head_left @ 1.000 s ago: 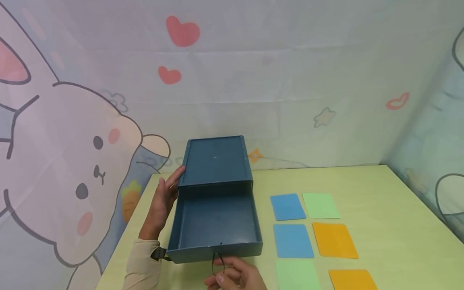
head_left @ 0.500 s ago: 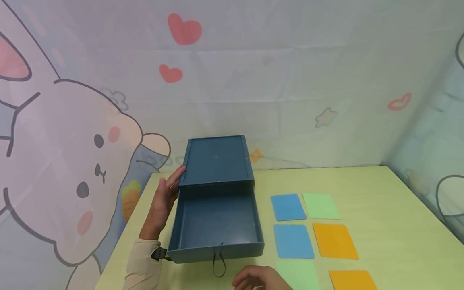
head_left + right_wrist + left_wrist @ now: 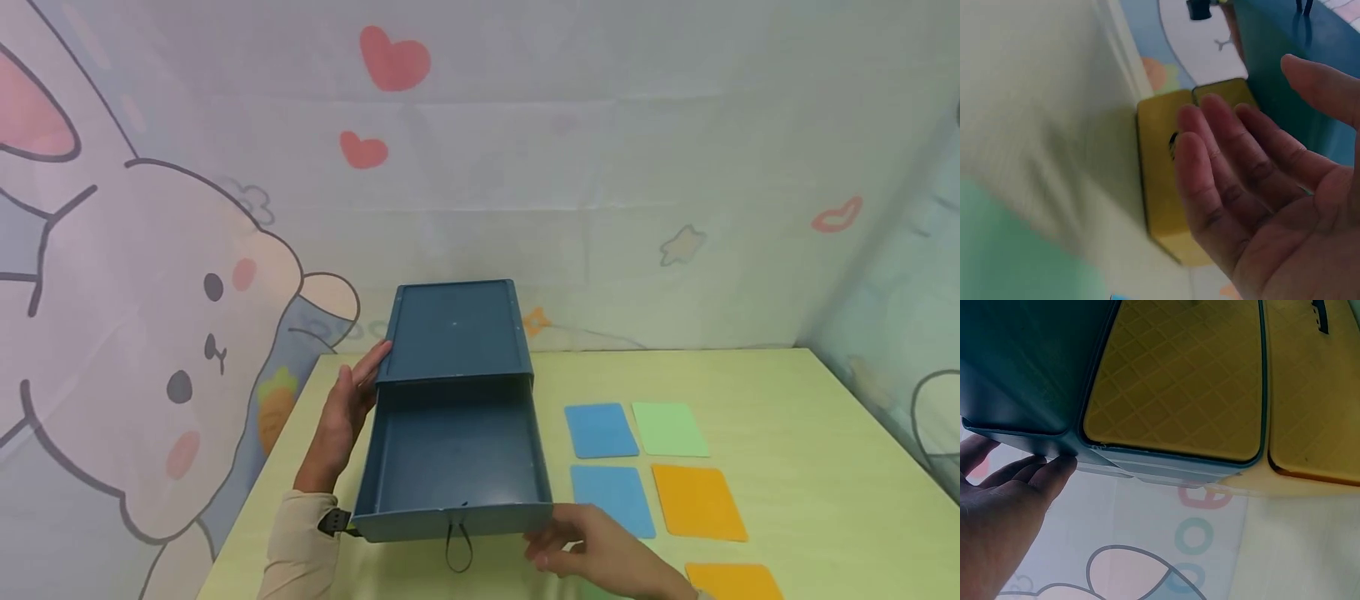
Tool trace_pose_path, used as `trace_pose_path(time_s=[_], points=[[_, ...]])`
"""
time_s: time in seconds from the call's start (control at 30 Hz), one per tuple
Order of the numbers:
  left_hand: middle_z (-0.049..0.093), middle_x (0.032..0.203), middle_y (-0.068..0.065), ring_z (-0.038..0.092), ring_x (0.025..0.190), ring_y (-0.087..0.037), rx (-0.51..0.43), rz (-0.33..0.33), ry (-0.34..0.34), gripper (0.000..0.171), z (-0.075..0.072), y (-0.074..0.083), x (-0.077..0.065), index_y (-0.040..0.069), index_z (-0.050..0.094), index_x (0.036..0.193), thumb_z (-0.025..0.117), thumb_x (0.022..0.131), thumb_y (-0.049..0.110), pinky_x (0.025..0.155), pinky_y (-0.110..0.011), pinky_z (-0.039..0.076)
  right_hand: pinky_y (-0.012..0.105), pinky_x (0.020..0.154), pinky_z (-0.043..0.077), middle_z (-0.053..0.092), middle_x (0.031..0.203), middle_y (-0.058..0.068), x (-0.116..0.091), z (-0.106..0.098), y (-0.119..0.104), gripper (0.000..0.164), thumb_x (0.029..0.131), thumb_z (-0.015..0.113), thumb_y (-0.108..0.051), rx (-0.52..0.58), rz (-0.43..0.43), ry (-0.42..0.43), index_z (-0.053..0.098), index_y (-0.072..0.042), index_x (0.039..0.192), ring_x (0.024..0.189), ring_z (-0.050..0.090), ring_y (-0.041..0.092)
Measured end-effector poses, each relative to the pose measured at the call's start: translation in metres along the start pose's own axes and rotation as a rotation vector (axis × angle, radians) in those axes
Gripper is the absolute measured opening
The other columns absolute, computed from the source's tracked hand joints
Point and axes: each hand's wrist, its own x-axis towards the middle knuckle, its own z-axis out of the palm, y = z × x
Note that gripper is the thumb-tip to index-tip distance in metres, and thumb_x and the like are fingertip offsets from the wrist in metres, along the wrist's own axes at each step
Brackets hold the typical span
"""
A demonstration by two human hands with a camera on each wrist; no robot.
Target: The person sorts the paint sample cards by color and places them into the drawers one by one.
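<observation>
Head view, left to right: the left hand lies along the left side of the dark blue casing, fingers pretty straight, touching but not clutching. Left wrist view backs that up, with yellow fronts right next to the casing. The blue drawer sticks way out the front, so I'd call the opening part done; it's not pushed back in. Its black loop hangs off the front, no fingers on it. Then the right hand, by the drawer's front right corner, fingers loosely bent and holding nothing. Can't tell if it's touching the drawer. Past that, blue cards, green cards and orange cards lie flat on the table. None shows in the drawer or either hand, so I'd say the cards are unstarted.
</observation>
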Motion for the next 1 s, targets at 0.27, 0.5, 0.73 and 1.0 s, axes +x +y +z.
trace_pose_path(time_s=[0.27, 0.5, 0.73, 1.0], points=[[0.018, 0.17, -0.012, 0.018, 0.156, -0.039, 0.011, -0.002, 0.003, 0.07, 0.001, 0.0, 0.0, 0.006, 0.03, 0.159, 0.003, 0.108, 0.046, 0.123, -0.071, 0.011, 0.022, 0.073, 0.06, 0.073, 0.098, 0.011, 0.006, -0.027, 0.015, 0.019, 0.095, 0.069, -0.018, -0.177, -0.171, 0.19, 0.067, -0.006, 0.109, 0.085, 0.068, 0.004], [0.016, 0.17, -0.012, 0.017, 0.156, -0.039, 0.01, 0.001, -0.002, 0.069, 0.0, -0.001, 0.001, 0.007, 0.029, 0.159, 0.003, 0.108, 0.046, 0.123, -0.071, 0.011, 0.023, 0.075, 0.06, 0.074, 0.1, 0.013, 0.017, -0.054, 0.021, 0.023, 0.094, 0.07, -0.02, -0.252, -0.159, 0.292, 0.069, -0.005, 0.111, 0.087, 0.068, 0.003], [0.017, 0.169, -0.014, 0.019, 0.156, -0.041, 0.022, 0.021, 0.003, 0.068, -0.001, -0.001, 0.002, 0.005, 0.03, 0.158, 0.004, 0.108, 0.044, 0.122, -0.073, 0.013, 0.023, 0.075, 0.059, 0.073, 0.101, 0.014, 0.024, -0.074, 0.022, 0.021, 0.093, 0.07, -0.015, -0.348, -0.178, 0.349, 0.068, -0.005, 0.112, 0.085, 0.067, 0.006], [0.016, 0.17, -0.013, 0.017, 0.156, -0.04, 0.023, 0.023, -0.003, 0.068, -0.001, 0.001, 0.001, 0.005, 0.029, 0.158, 0.004, 0.109, 0.045, 0.122, -0.071, 0.013, 0.023, 0.07, 0.058, 0.072, 0.102, 0.011, 0.032, -0.1, 0.028, 0.026, 0.09, 0.072, -0.008, -0.524, -0.214, 0.353, 0.066, -0.008, 0.116, 0.085, 0.066, 0.006]])
